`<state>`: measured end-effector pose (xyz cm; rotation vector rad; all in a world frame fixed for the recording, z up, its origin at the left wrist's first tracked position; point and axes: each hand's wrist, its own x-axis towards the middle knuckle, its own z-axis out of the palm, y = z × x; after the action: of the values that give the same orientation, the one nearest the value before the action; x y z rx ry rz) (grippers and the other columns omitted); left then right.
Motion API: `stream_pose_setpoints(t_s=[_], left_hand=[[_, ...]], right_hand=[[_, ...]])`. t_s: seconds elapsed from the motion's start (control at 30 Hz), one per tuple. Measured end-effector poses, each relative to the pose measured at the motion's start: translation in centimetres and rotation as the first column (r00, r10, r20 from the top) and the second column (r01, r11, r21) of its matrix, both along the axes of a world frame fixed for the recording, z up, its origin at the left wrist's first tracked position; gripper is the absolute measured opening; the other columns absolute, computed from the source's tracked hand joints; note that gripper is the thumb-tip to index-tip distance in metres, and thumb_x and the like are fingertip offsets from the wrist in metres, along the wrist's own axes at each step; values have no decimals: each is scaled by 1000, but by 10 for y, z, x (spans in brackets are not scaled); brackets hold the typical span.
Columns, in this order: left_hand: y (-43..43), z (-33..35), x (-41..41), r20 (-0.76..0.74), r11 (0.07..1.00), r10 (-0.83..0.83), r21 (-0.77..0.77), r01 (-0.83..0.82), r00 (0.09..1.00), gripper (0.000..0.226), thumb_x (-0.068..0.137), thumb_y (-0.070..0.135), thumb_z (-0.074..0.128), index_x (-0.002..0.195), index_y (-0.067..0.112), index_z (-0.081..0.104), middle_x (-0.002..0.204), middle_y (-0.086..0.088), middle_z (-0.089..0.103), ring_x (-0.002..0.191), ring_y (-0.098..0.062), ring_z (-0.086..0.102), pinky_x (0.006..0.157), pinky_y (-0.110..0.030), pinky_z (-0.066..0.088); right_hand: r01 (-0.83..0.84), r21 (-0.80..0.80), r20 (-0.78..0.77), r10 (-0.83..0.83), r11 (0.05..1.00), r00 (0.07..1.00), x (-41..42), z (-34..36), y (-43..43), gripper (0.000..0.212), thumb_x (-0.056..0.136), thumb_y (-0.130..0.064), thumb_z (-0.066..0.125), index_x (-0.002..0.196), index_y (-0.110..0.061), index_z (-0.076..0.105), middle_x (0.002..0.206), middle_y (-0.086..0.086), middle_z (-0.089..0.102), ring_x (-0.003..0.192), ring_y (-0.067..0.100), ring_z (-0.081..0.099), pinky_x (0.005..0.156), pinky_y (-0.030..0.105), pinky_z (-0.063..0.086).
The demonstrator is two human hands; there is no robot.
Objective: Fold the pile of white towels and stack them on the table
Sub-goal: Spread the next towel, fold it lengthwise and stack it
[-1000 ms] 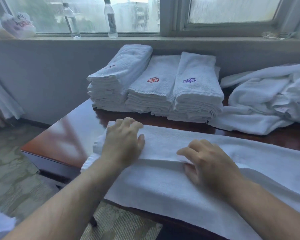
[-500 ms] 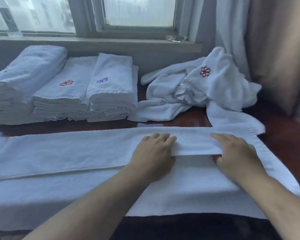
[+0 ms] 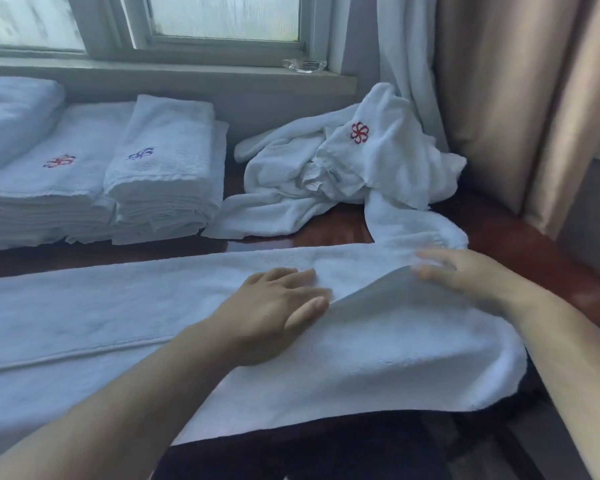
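On dark glossy table (image 3: 506, 233) — towel (image 3: 118, 306), beside curtained window (image 3: 222, 19).

Soft, cool daylight enters through the window (image 3: 222, 19) at the top of the frame, its panes washed out to a pale haze. The scene is fairly dim, with a bluish cast over the white cloth. A faint sheen lies on the dark tabletop (image 3: 326, 233) at centre, while the bottom of the frame sinks into near-black shadow. The right hand (image 3: 465, 275) at centre right is smeared by motion blur, and the fingers (image 3: 426, 271) lack clear edges. Wide-angle distortion bends the windowsill (image 3: 187, 74) and tilts the curtains (image 3: 499, 98) at the upper right. Overall detail is soft
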<state>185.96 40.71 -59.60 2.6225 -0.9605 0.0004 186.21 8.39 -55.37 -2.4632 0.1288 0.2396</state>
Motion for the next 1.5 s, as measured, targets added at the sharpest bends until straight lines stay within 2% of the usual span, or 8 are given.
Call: stream_pose_setpoints(t_s=[0.1, 0.17, 0.33, 0.63, 0.93, 1.07, 1.23, 1.5], left_hand=[[-9, 3, 11, 95, 996, 85, 15, -87, 992, 53, 103, 60, 18, 146, 44, 45, 156, 13, 40, 146, -15, 27, 114, -37, 25], [-15, -5, 14, 109, 984, 95, 138, -110, 989, 54, 103, 60, 25, 155, 46, 26, 167, 10, 17, 153, -14, 9, 121, -35, 10], [-21, -12, 13, 67, 966, 109, 227, -122, 992, 69, 94, 72, 13, 158, 46, 9, 169, 8, 1, 155, -15, -2, 123, -38, -1], [-19, -9, 4, 134, 978, 33, 198, -59, 990, 68, 96, 73, 21, 157, 48, 9, 169, 12, 4, 154, -13, 2, 124, -39, 3], [-23, -9, 6, 134, 969, 2, 245, -35, 991, 66, 99, 69, 15, 159, 45, 0, 169, 8, -2, 154, -17, 0, 122, -37, 1], [-23, -9, 6, 139, 970, 7, 240, -41, 990, 66, 99, 69, 15, 159, 44, 1, 169, 8, -2, 154, -17, 0, 122, -37, 1], [-22, -9, 6, 146, 973, 5, 227, -38, 989, 65, 99, 69, 16, 159, 45, 3, 169, 8, 0, 154, -16, 3, 123, -38, 4], [-22, -10, 5, 151, 975, 13, 218, -46, 988, 66, 99, 68, 16, 159, 45, 2, 169, 8, 0, 155, -16, 1, 123, -38, 2]], right_hand=[[306, 154, 220, -334, 940, 916, 16, 1, -5, 46, 89, -59, 51, 101, -19, 71, 109, 5, 69, 100, 29, 60, 80, 39, 47], [489, 19, 168, -485, 872, 858, 28, 0, -7, 61, 89, -56, 51, 113, -2, 66, 110, 18, 67, 94, 37, 60, 71, 37, 42], [410, -260, 44, -413, 874, 909, 42, -5, -11, 40, 92, -43, 62, 90, -3, 59, 89, 11, 64, 74, 25, 58, 60, 30, 41], [545, -333, 448, -380, 770, 810, 35, -15, -5, 41, 96, -54, 53, 99, -14, 62, 107, 10, 63, 98, 35, 58, 82, 42, 48], [526, -453, 184, -501, 720, 845, 18, -23, 1, 83, 77, -82, 49, 120, -12, 58, 89, 0, 53, 74, 24, 53, 53, 31, 34], [493, -479, 251, -425, 727, 870, 16, -20, 11, 62, 86, -72, 54, 115, -17, 63, 84, -2, 55, 68, 19, 53, 51, 28, 34], [506, -544, 449, -277, 669, 850, 9, -21, 25, 24, 97, -32, 54, 106, -14, 68, 118, 11, 56, 110, 34, 52, 81, 40, 41], [573, -196, 532, -405, 796, 744, 22, -19, 7, 22, 103, -30, 39, 98, -18, 57, 94, 10, 57, 83, 35, 49, 71, 38, 39]])
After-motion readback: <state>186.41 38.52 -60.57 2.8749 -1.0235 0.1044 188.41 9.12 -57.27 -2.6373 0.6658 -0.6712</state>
